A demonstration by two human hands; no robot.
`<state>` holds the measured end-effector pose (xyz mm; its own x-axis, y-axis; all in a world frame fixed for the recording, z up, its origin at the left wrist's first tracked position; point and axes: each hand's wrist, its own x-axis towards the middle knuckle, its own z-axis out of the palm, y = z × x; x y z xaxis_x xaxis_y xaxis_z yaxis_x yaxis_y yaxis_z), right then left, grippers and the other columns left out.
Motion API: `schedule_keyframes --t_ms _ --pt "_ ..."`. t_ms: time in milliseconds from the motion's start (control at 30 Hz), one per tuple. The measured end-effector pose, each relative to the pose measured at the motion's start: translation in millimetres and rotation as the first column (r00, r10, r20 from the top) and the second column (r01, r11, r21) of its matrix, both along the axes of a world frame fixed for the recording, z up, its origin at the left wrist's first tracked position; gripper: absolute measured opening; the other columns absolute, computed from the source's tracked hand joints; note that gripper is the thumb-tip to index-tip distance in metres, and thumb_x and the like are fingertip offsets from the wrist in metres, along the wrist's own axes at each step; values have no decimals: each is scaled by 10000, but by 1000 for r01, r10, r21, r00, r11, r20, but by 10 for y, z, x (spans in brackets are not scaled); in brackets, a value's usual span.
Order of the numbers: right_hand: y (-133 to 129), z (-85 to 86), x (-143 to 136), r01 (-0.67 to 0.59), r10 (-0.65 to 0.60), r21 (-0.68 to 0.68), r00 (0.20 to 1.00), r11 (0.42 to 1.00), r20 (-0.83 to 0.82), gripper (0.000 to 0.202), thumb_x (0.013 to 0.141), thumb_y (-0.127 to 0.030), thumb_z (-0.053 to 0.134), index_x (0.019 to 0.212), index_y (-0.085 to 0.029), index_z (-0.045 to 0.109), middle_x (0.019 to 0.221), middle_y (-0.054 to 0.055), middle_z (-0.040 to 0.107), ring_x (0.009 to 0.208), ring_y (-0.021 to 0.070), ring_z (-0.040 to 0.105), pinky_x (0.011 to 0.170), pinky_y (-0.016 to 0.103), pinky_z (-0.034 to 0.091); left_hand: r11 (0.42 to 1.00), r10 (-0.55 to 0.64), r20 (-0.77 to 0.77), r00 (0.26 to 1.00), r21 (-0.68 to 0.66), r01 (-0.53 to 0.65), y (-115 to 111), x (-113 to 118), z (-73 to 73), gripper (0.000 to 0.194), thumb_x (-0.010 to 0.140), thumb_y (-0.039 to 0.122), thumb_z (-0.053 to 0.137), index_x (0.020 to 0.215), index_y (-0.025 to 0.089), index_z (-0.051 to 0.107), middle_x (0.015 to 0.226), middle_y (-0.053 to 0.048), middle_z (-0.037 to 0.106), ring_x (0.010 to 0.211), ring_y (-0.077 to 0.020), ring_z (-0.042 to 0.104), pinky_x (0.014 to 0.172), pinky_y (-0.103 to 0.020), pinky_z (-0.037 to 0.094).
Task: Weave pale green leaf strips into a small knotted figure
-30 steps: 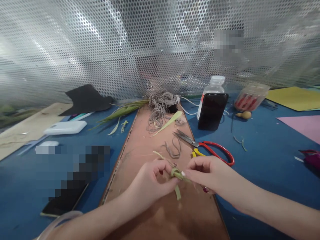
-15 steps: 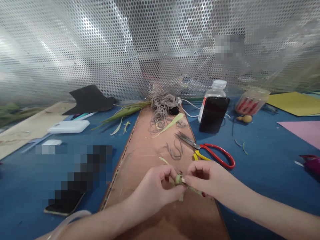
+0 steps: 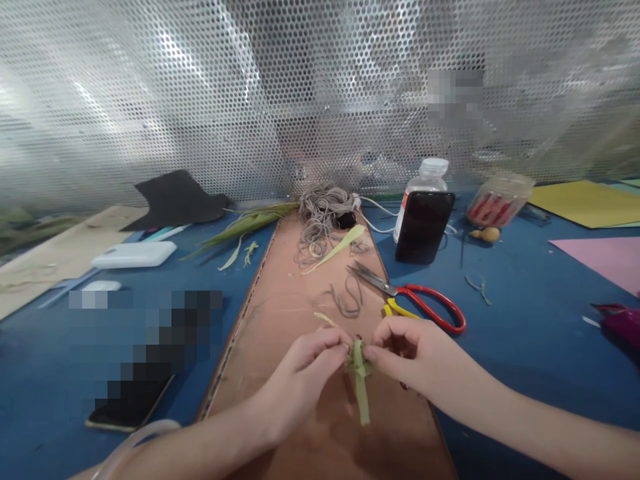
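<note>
A pale green leaf strip (image 3: pixel 361 390) is looped and crossed between my two hands, one flat end hanging down toward me. My left hand (image 3: pixel 313 363) pinches it from the left with thumb and forefinger; a thin pale end (image 3: pixel 325 319) sticks out above those fingers. From the right, my right hand (image 3: pixel 407 350) is closed on the same strip, thumb against the crossing. The fingertips partly cover the crossing. Beyond my right hand lie red-handled scissors (image 3: pixel 415 300), blades partly apart, and something yellow-handled (image 3: pixel 400 309) half hidden by that hand.
A brown board (image 3: pixel 280 320) runs away from me, with tangled grey cord (image 3: pixel 325 213) and a loose pale leaf (image 3: pixel 340 250) on it. To its right, a black phone (image 3: pixel 424 227) leans on a bottle (image 3: pixel 434 175). A perforated metal screen (image 3: pixel 320 87) stands behind.
The leaf strip was a small roll mostly covered by my fingers; now its loop shows and an end hangs down. My left thumb has moved up and left.
</note>
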<state>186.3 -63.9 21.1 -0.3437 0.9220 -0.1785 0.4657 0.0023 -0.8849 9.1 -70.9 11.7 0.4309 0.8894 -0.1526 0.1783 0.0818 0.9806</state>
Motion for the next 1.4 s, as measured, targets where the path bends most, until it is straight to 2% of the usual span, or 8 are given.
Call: schedule_keyframes --t_ms 233,433,567,700,867,1067,1233,1400 --pt "-29 21 -8 -16 16 23 1000 1000 4 173 768 -303 540 667 -166 511 557 -49 427 505 67 380 465 190 300 1000 8 -11 1000 -28 -9 -14 50 2 219 793 315 426 668 148 493 649 11 438 644 -122 397 611 -226 327" --pt "-57 112 34 74 -72 155 997 985 -17 179 862 -370 421 956 -231 483 729 -27 497 646 102 467 590 221 391 998 35 18 999 52 -36 -31 -28 -9 223 803 304 431 660 145 498 645 10 459 643 -121 401 623 -229 331" --pt "-53 96 64 -76 82 52 989 996 -120 229 869 -391 414 1025 -243 493 921 5 564 870 139 529 761 269 433 995 24 91 996 97 -33 -29 -60 8 219 809 284 433 645 152 492 644 9 461 640 -124 411 628 -229 335" --pt "-13 90 97 -103 103 15 951 995 -291 292 906 -393 336 1086 -267 529 1108 2 552 1050 138 488 917 296 380 995 -26 171 985 97 9 -32 -88 -15 229 821 300 443 642 159 462 664 6 460 665 -130 408 645 -235 336" --pt "70 61 129 -394 275 -103 783 913 -557 365 795 -237 581 1149 -222 496 1101 24 557 982 118 531 836 245 434 994 -31 186 982 107 11 -48 -117 -55 227 829 289 444 643 160 459 669 12 449 661 -122 395 636 -225 325" --pt "85 -7 117 -521 254 -232 700 822 -668 584 628 -65 707 1145 -246 502 948 -2 540 745 75 549 653 206 482 993 -48 161 986 113 30 -23 -126 -52 224 823 305 431 653 161 454 686 8 431 680 -131 385 658 -237 318" --pt "82 -35 118 -449 312 -153 792 881 -525 552 665 -82 677 1165 -224 493 888 -1 528 760 83 532 681 217 467 993 -43 98 994 116 32 16 -142 -37 178 803 229 423 637 166 427 698 13 409 702 -130 377 672 -235 305" --pt "72 -45 135 -377 361 -2 890 926 -278 642 670 -153 685 1236 -333 443 976 4 462 719 84 504 647 245 474 984 -30 69 997 178 17 39 -148 -3 178 801 217 396 629 171 405 700 9 410 711 -137 390 675 -237 319"
